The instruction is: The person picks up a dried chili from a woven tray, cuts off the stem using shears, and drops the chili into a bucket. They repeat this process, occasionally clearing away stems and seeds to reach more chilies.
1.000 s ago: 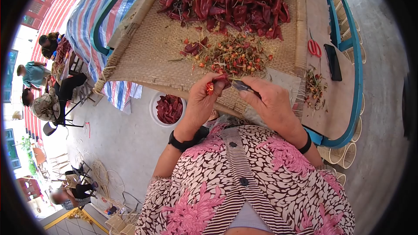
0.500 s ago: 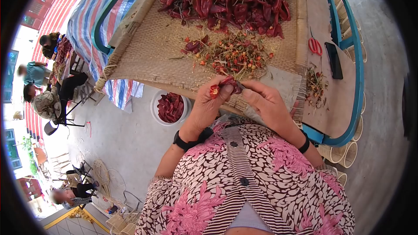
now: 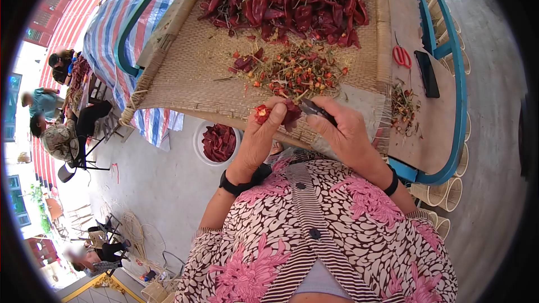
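Observation:
My left hand (image 3: 255, 143) is closed on a dried red chili pepper (image 3: 291, 115), whose cut end with pale seeds shows by the thumb. In my right hand (image 3: 347, 134) is a small dark blade-like tool (image 3: 318, 112), its tip close to the pepper. Both hands are over the near edge of a woven mat tray (image 3: 179, 73). Just beyond them lies a heap of cut stems and seed cores (image 3: 306, 70). Farther back on the tray is a large pile of dried red peppers (image 3: 292, 8).
A white bucket (image 3: 196, 146) of pepper pieces stands on the floor to the left. Red scissors (image 3: 401, 56), a black phone (image 3: 428, 74) and stem scraps (image 3: 403, 104) lie on the board at right, inside a teal metal frame (image 3: 464, 106). Several people sit at far left.
My hands have moved slightly apart, and the dark tool now shows clearly in my right hand. The pepper stays in my left hand. The view has shifted a little.

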Action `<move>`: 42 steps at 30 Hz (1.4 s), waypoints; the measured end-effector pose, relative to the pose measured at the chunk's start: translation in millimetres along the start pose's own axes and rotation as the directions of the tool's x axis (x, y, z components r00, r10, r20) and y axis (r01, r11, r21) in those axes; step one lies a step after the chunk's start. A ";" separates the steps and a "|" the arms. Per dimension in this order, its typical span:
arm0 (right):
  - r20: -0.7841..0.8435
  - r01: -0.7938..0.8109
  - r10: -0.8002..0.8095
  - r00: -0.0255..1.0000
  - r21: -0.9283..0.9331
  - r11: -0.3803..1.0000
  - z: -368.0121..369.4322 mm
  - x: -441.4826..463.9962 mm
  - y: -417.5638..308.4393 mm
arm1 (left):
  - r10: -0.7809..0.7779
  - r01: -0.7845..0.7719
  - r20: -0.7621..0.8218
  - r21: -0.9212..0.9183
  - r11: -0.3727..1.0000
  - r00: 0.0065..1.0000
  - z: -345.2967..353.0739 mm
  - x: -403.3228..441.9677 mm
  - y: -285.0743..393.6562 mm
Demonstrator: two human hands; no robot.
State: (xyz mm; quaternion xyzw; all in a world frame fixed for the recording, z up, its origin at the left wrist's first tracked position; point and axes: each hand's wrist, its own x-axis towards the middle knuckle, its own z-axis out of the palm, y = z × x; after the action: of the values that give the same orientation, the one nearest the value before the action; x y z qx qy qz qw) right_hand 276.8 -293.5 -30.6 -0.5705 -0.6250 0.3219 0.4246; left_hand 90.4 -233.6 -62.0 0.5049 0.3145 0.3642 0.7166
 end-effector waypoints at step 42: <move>0.360 -0.312 0.335 0.871 0.931 -0.191 -21.7 -2.3 18.5 | -0.191 0.203 0.280 -0.014 0.979 0.941 -0.8 -13.5 -1.7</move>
State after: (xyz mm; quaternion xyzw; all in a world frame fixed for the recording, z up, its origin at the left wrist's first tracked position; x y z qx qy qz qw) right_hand 304.4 -294.9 -38.0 -0.2147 -0.0147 0.7636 0.6088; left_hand 82.9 -244.9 -62.7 0.5013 0.2522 0.2232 0.7970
